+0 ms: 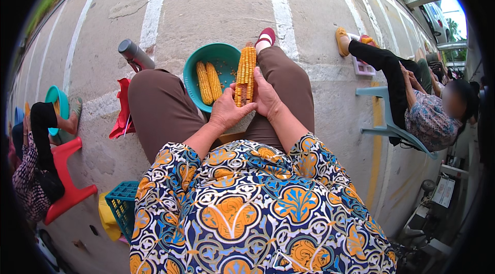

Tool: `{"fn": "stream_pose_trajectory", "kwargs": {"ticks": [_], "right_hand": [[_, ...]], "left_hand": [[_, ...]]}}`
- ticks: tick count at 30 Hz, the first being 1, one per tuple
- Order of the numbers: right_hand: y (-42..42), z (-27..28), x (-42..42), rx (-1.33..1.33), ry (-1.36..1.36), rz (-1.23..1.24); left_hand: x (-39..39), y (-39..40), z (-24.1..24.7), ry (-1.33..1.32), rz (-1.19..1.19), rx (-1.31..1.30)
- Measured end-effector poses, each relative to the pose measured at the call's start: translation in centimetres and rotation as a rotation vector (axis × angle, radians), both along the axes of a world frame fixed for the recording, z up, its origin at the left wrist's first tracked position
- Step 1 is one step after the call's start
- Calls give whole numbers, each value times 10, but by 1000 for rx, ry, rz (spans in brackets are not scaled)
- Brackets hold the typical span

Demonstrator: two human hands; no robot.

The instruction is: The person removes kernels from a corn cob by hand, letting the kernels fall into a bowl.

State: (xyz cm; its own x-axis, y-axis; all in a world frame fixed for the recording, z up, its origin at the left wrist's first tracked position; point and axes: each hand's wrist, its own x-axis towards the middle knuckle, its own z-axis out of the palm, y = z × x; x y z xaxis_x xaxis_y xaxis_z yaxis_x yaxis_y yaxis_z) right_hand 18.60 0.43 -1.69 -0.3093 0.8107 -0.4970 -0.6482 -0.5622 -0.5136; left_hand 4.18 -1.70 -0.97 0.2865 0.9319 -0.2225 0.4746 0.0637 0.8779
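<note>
Between my knees I hold an ear of dried yellow corn (246, 67), pointing away from me. My left hand (231, 108) grips its near end from the left, with the thumb across the base. On the other side my right hand (267, 94) wraps the cob, its thumb along the kernels. A strip near the base is bare of kernels and shows the reddish cob. Just beyond and left of my hands stands a teal plastic basin (189, 77). Two more corn ears (209, 82) lie in it among scattered loose kernels.
A grey thermos flask (136, 55) and a red bag (123, 109) are beside my left knee. A teal plastic crate (122, 204) stands at my left hip. Seated people (429, 119) are at both sides, with a red stool (67, 181) at far left.
</note>
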Motion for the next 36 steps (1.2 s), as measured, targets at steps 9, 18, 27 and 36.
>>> {"fn": "stream_pose_trajectory", "kwargs": {"ticks": [9, 18, 27, 36], "right_hand": [[1, -15, 12, -11, 101, -92], [4, -16, 36, -130, 24, -220], [2, -14, 28, -87, -22, -111], [-3, 5, 14, -74, -130, 182]], "left_hand": [[0, 2, -11, -226, -73, -59], [-11, 9, -30, -221, 165, -72], [-8, 12, -23, -369, 201, -140], [-25, 40, -5, -437, 347, -150]]}}
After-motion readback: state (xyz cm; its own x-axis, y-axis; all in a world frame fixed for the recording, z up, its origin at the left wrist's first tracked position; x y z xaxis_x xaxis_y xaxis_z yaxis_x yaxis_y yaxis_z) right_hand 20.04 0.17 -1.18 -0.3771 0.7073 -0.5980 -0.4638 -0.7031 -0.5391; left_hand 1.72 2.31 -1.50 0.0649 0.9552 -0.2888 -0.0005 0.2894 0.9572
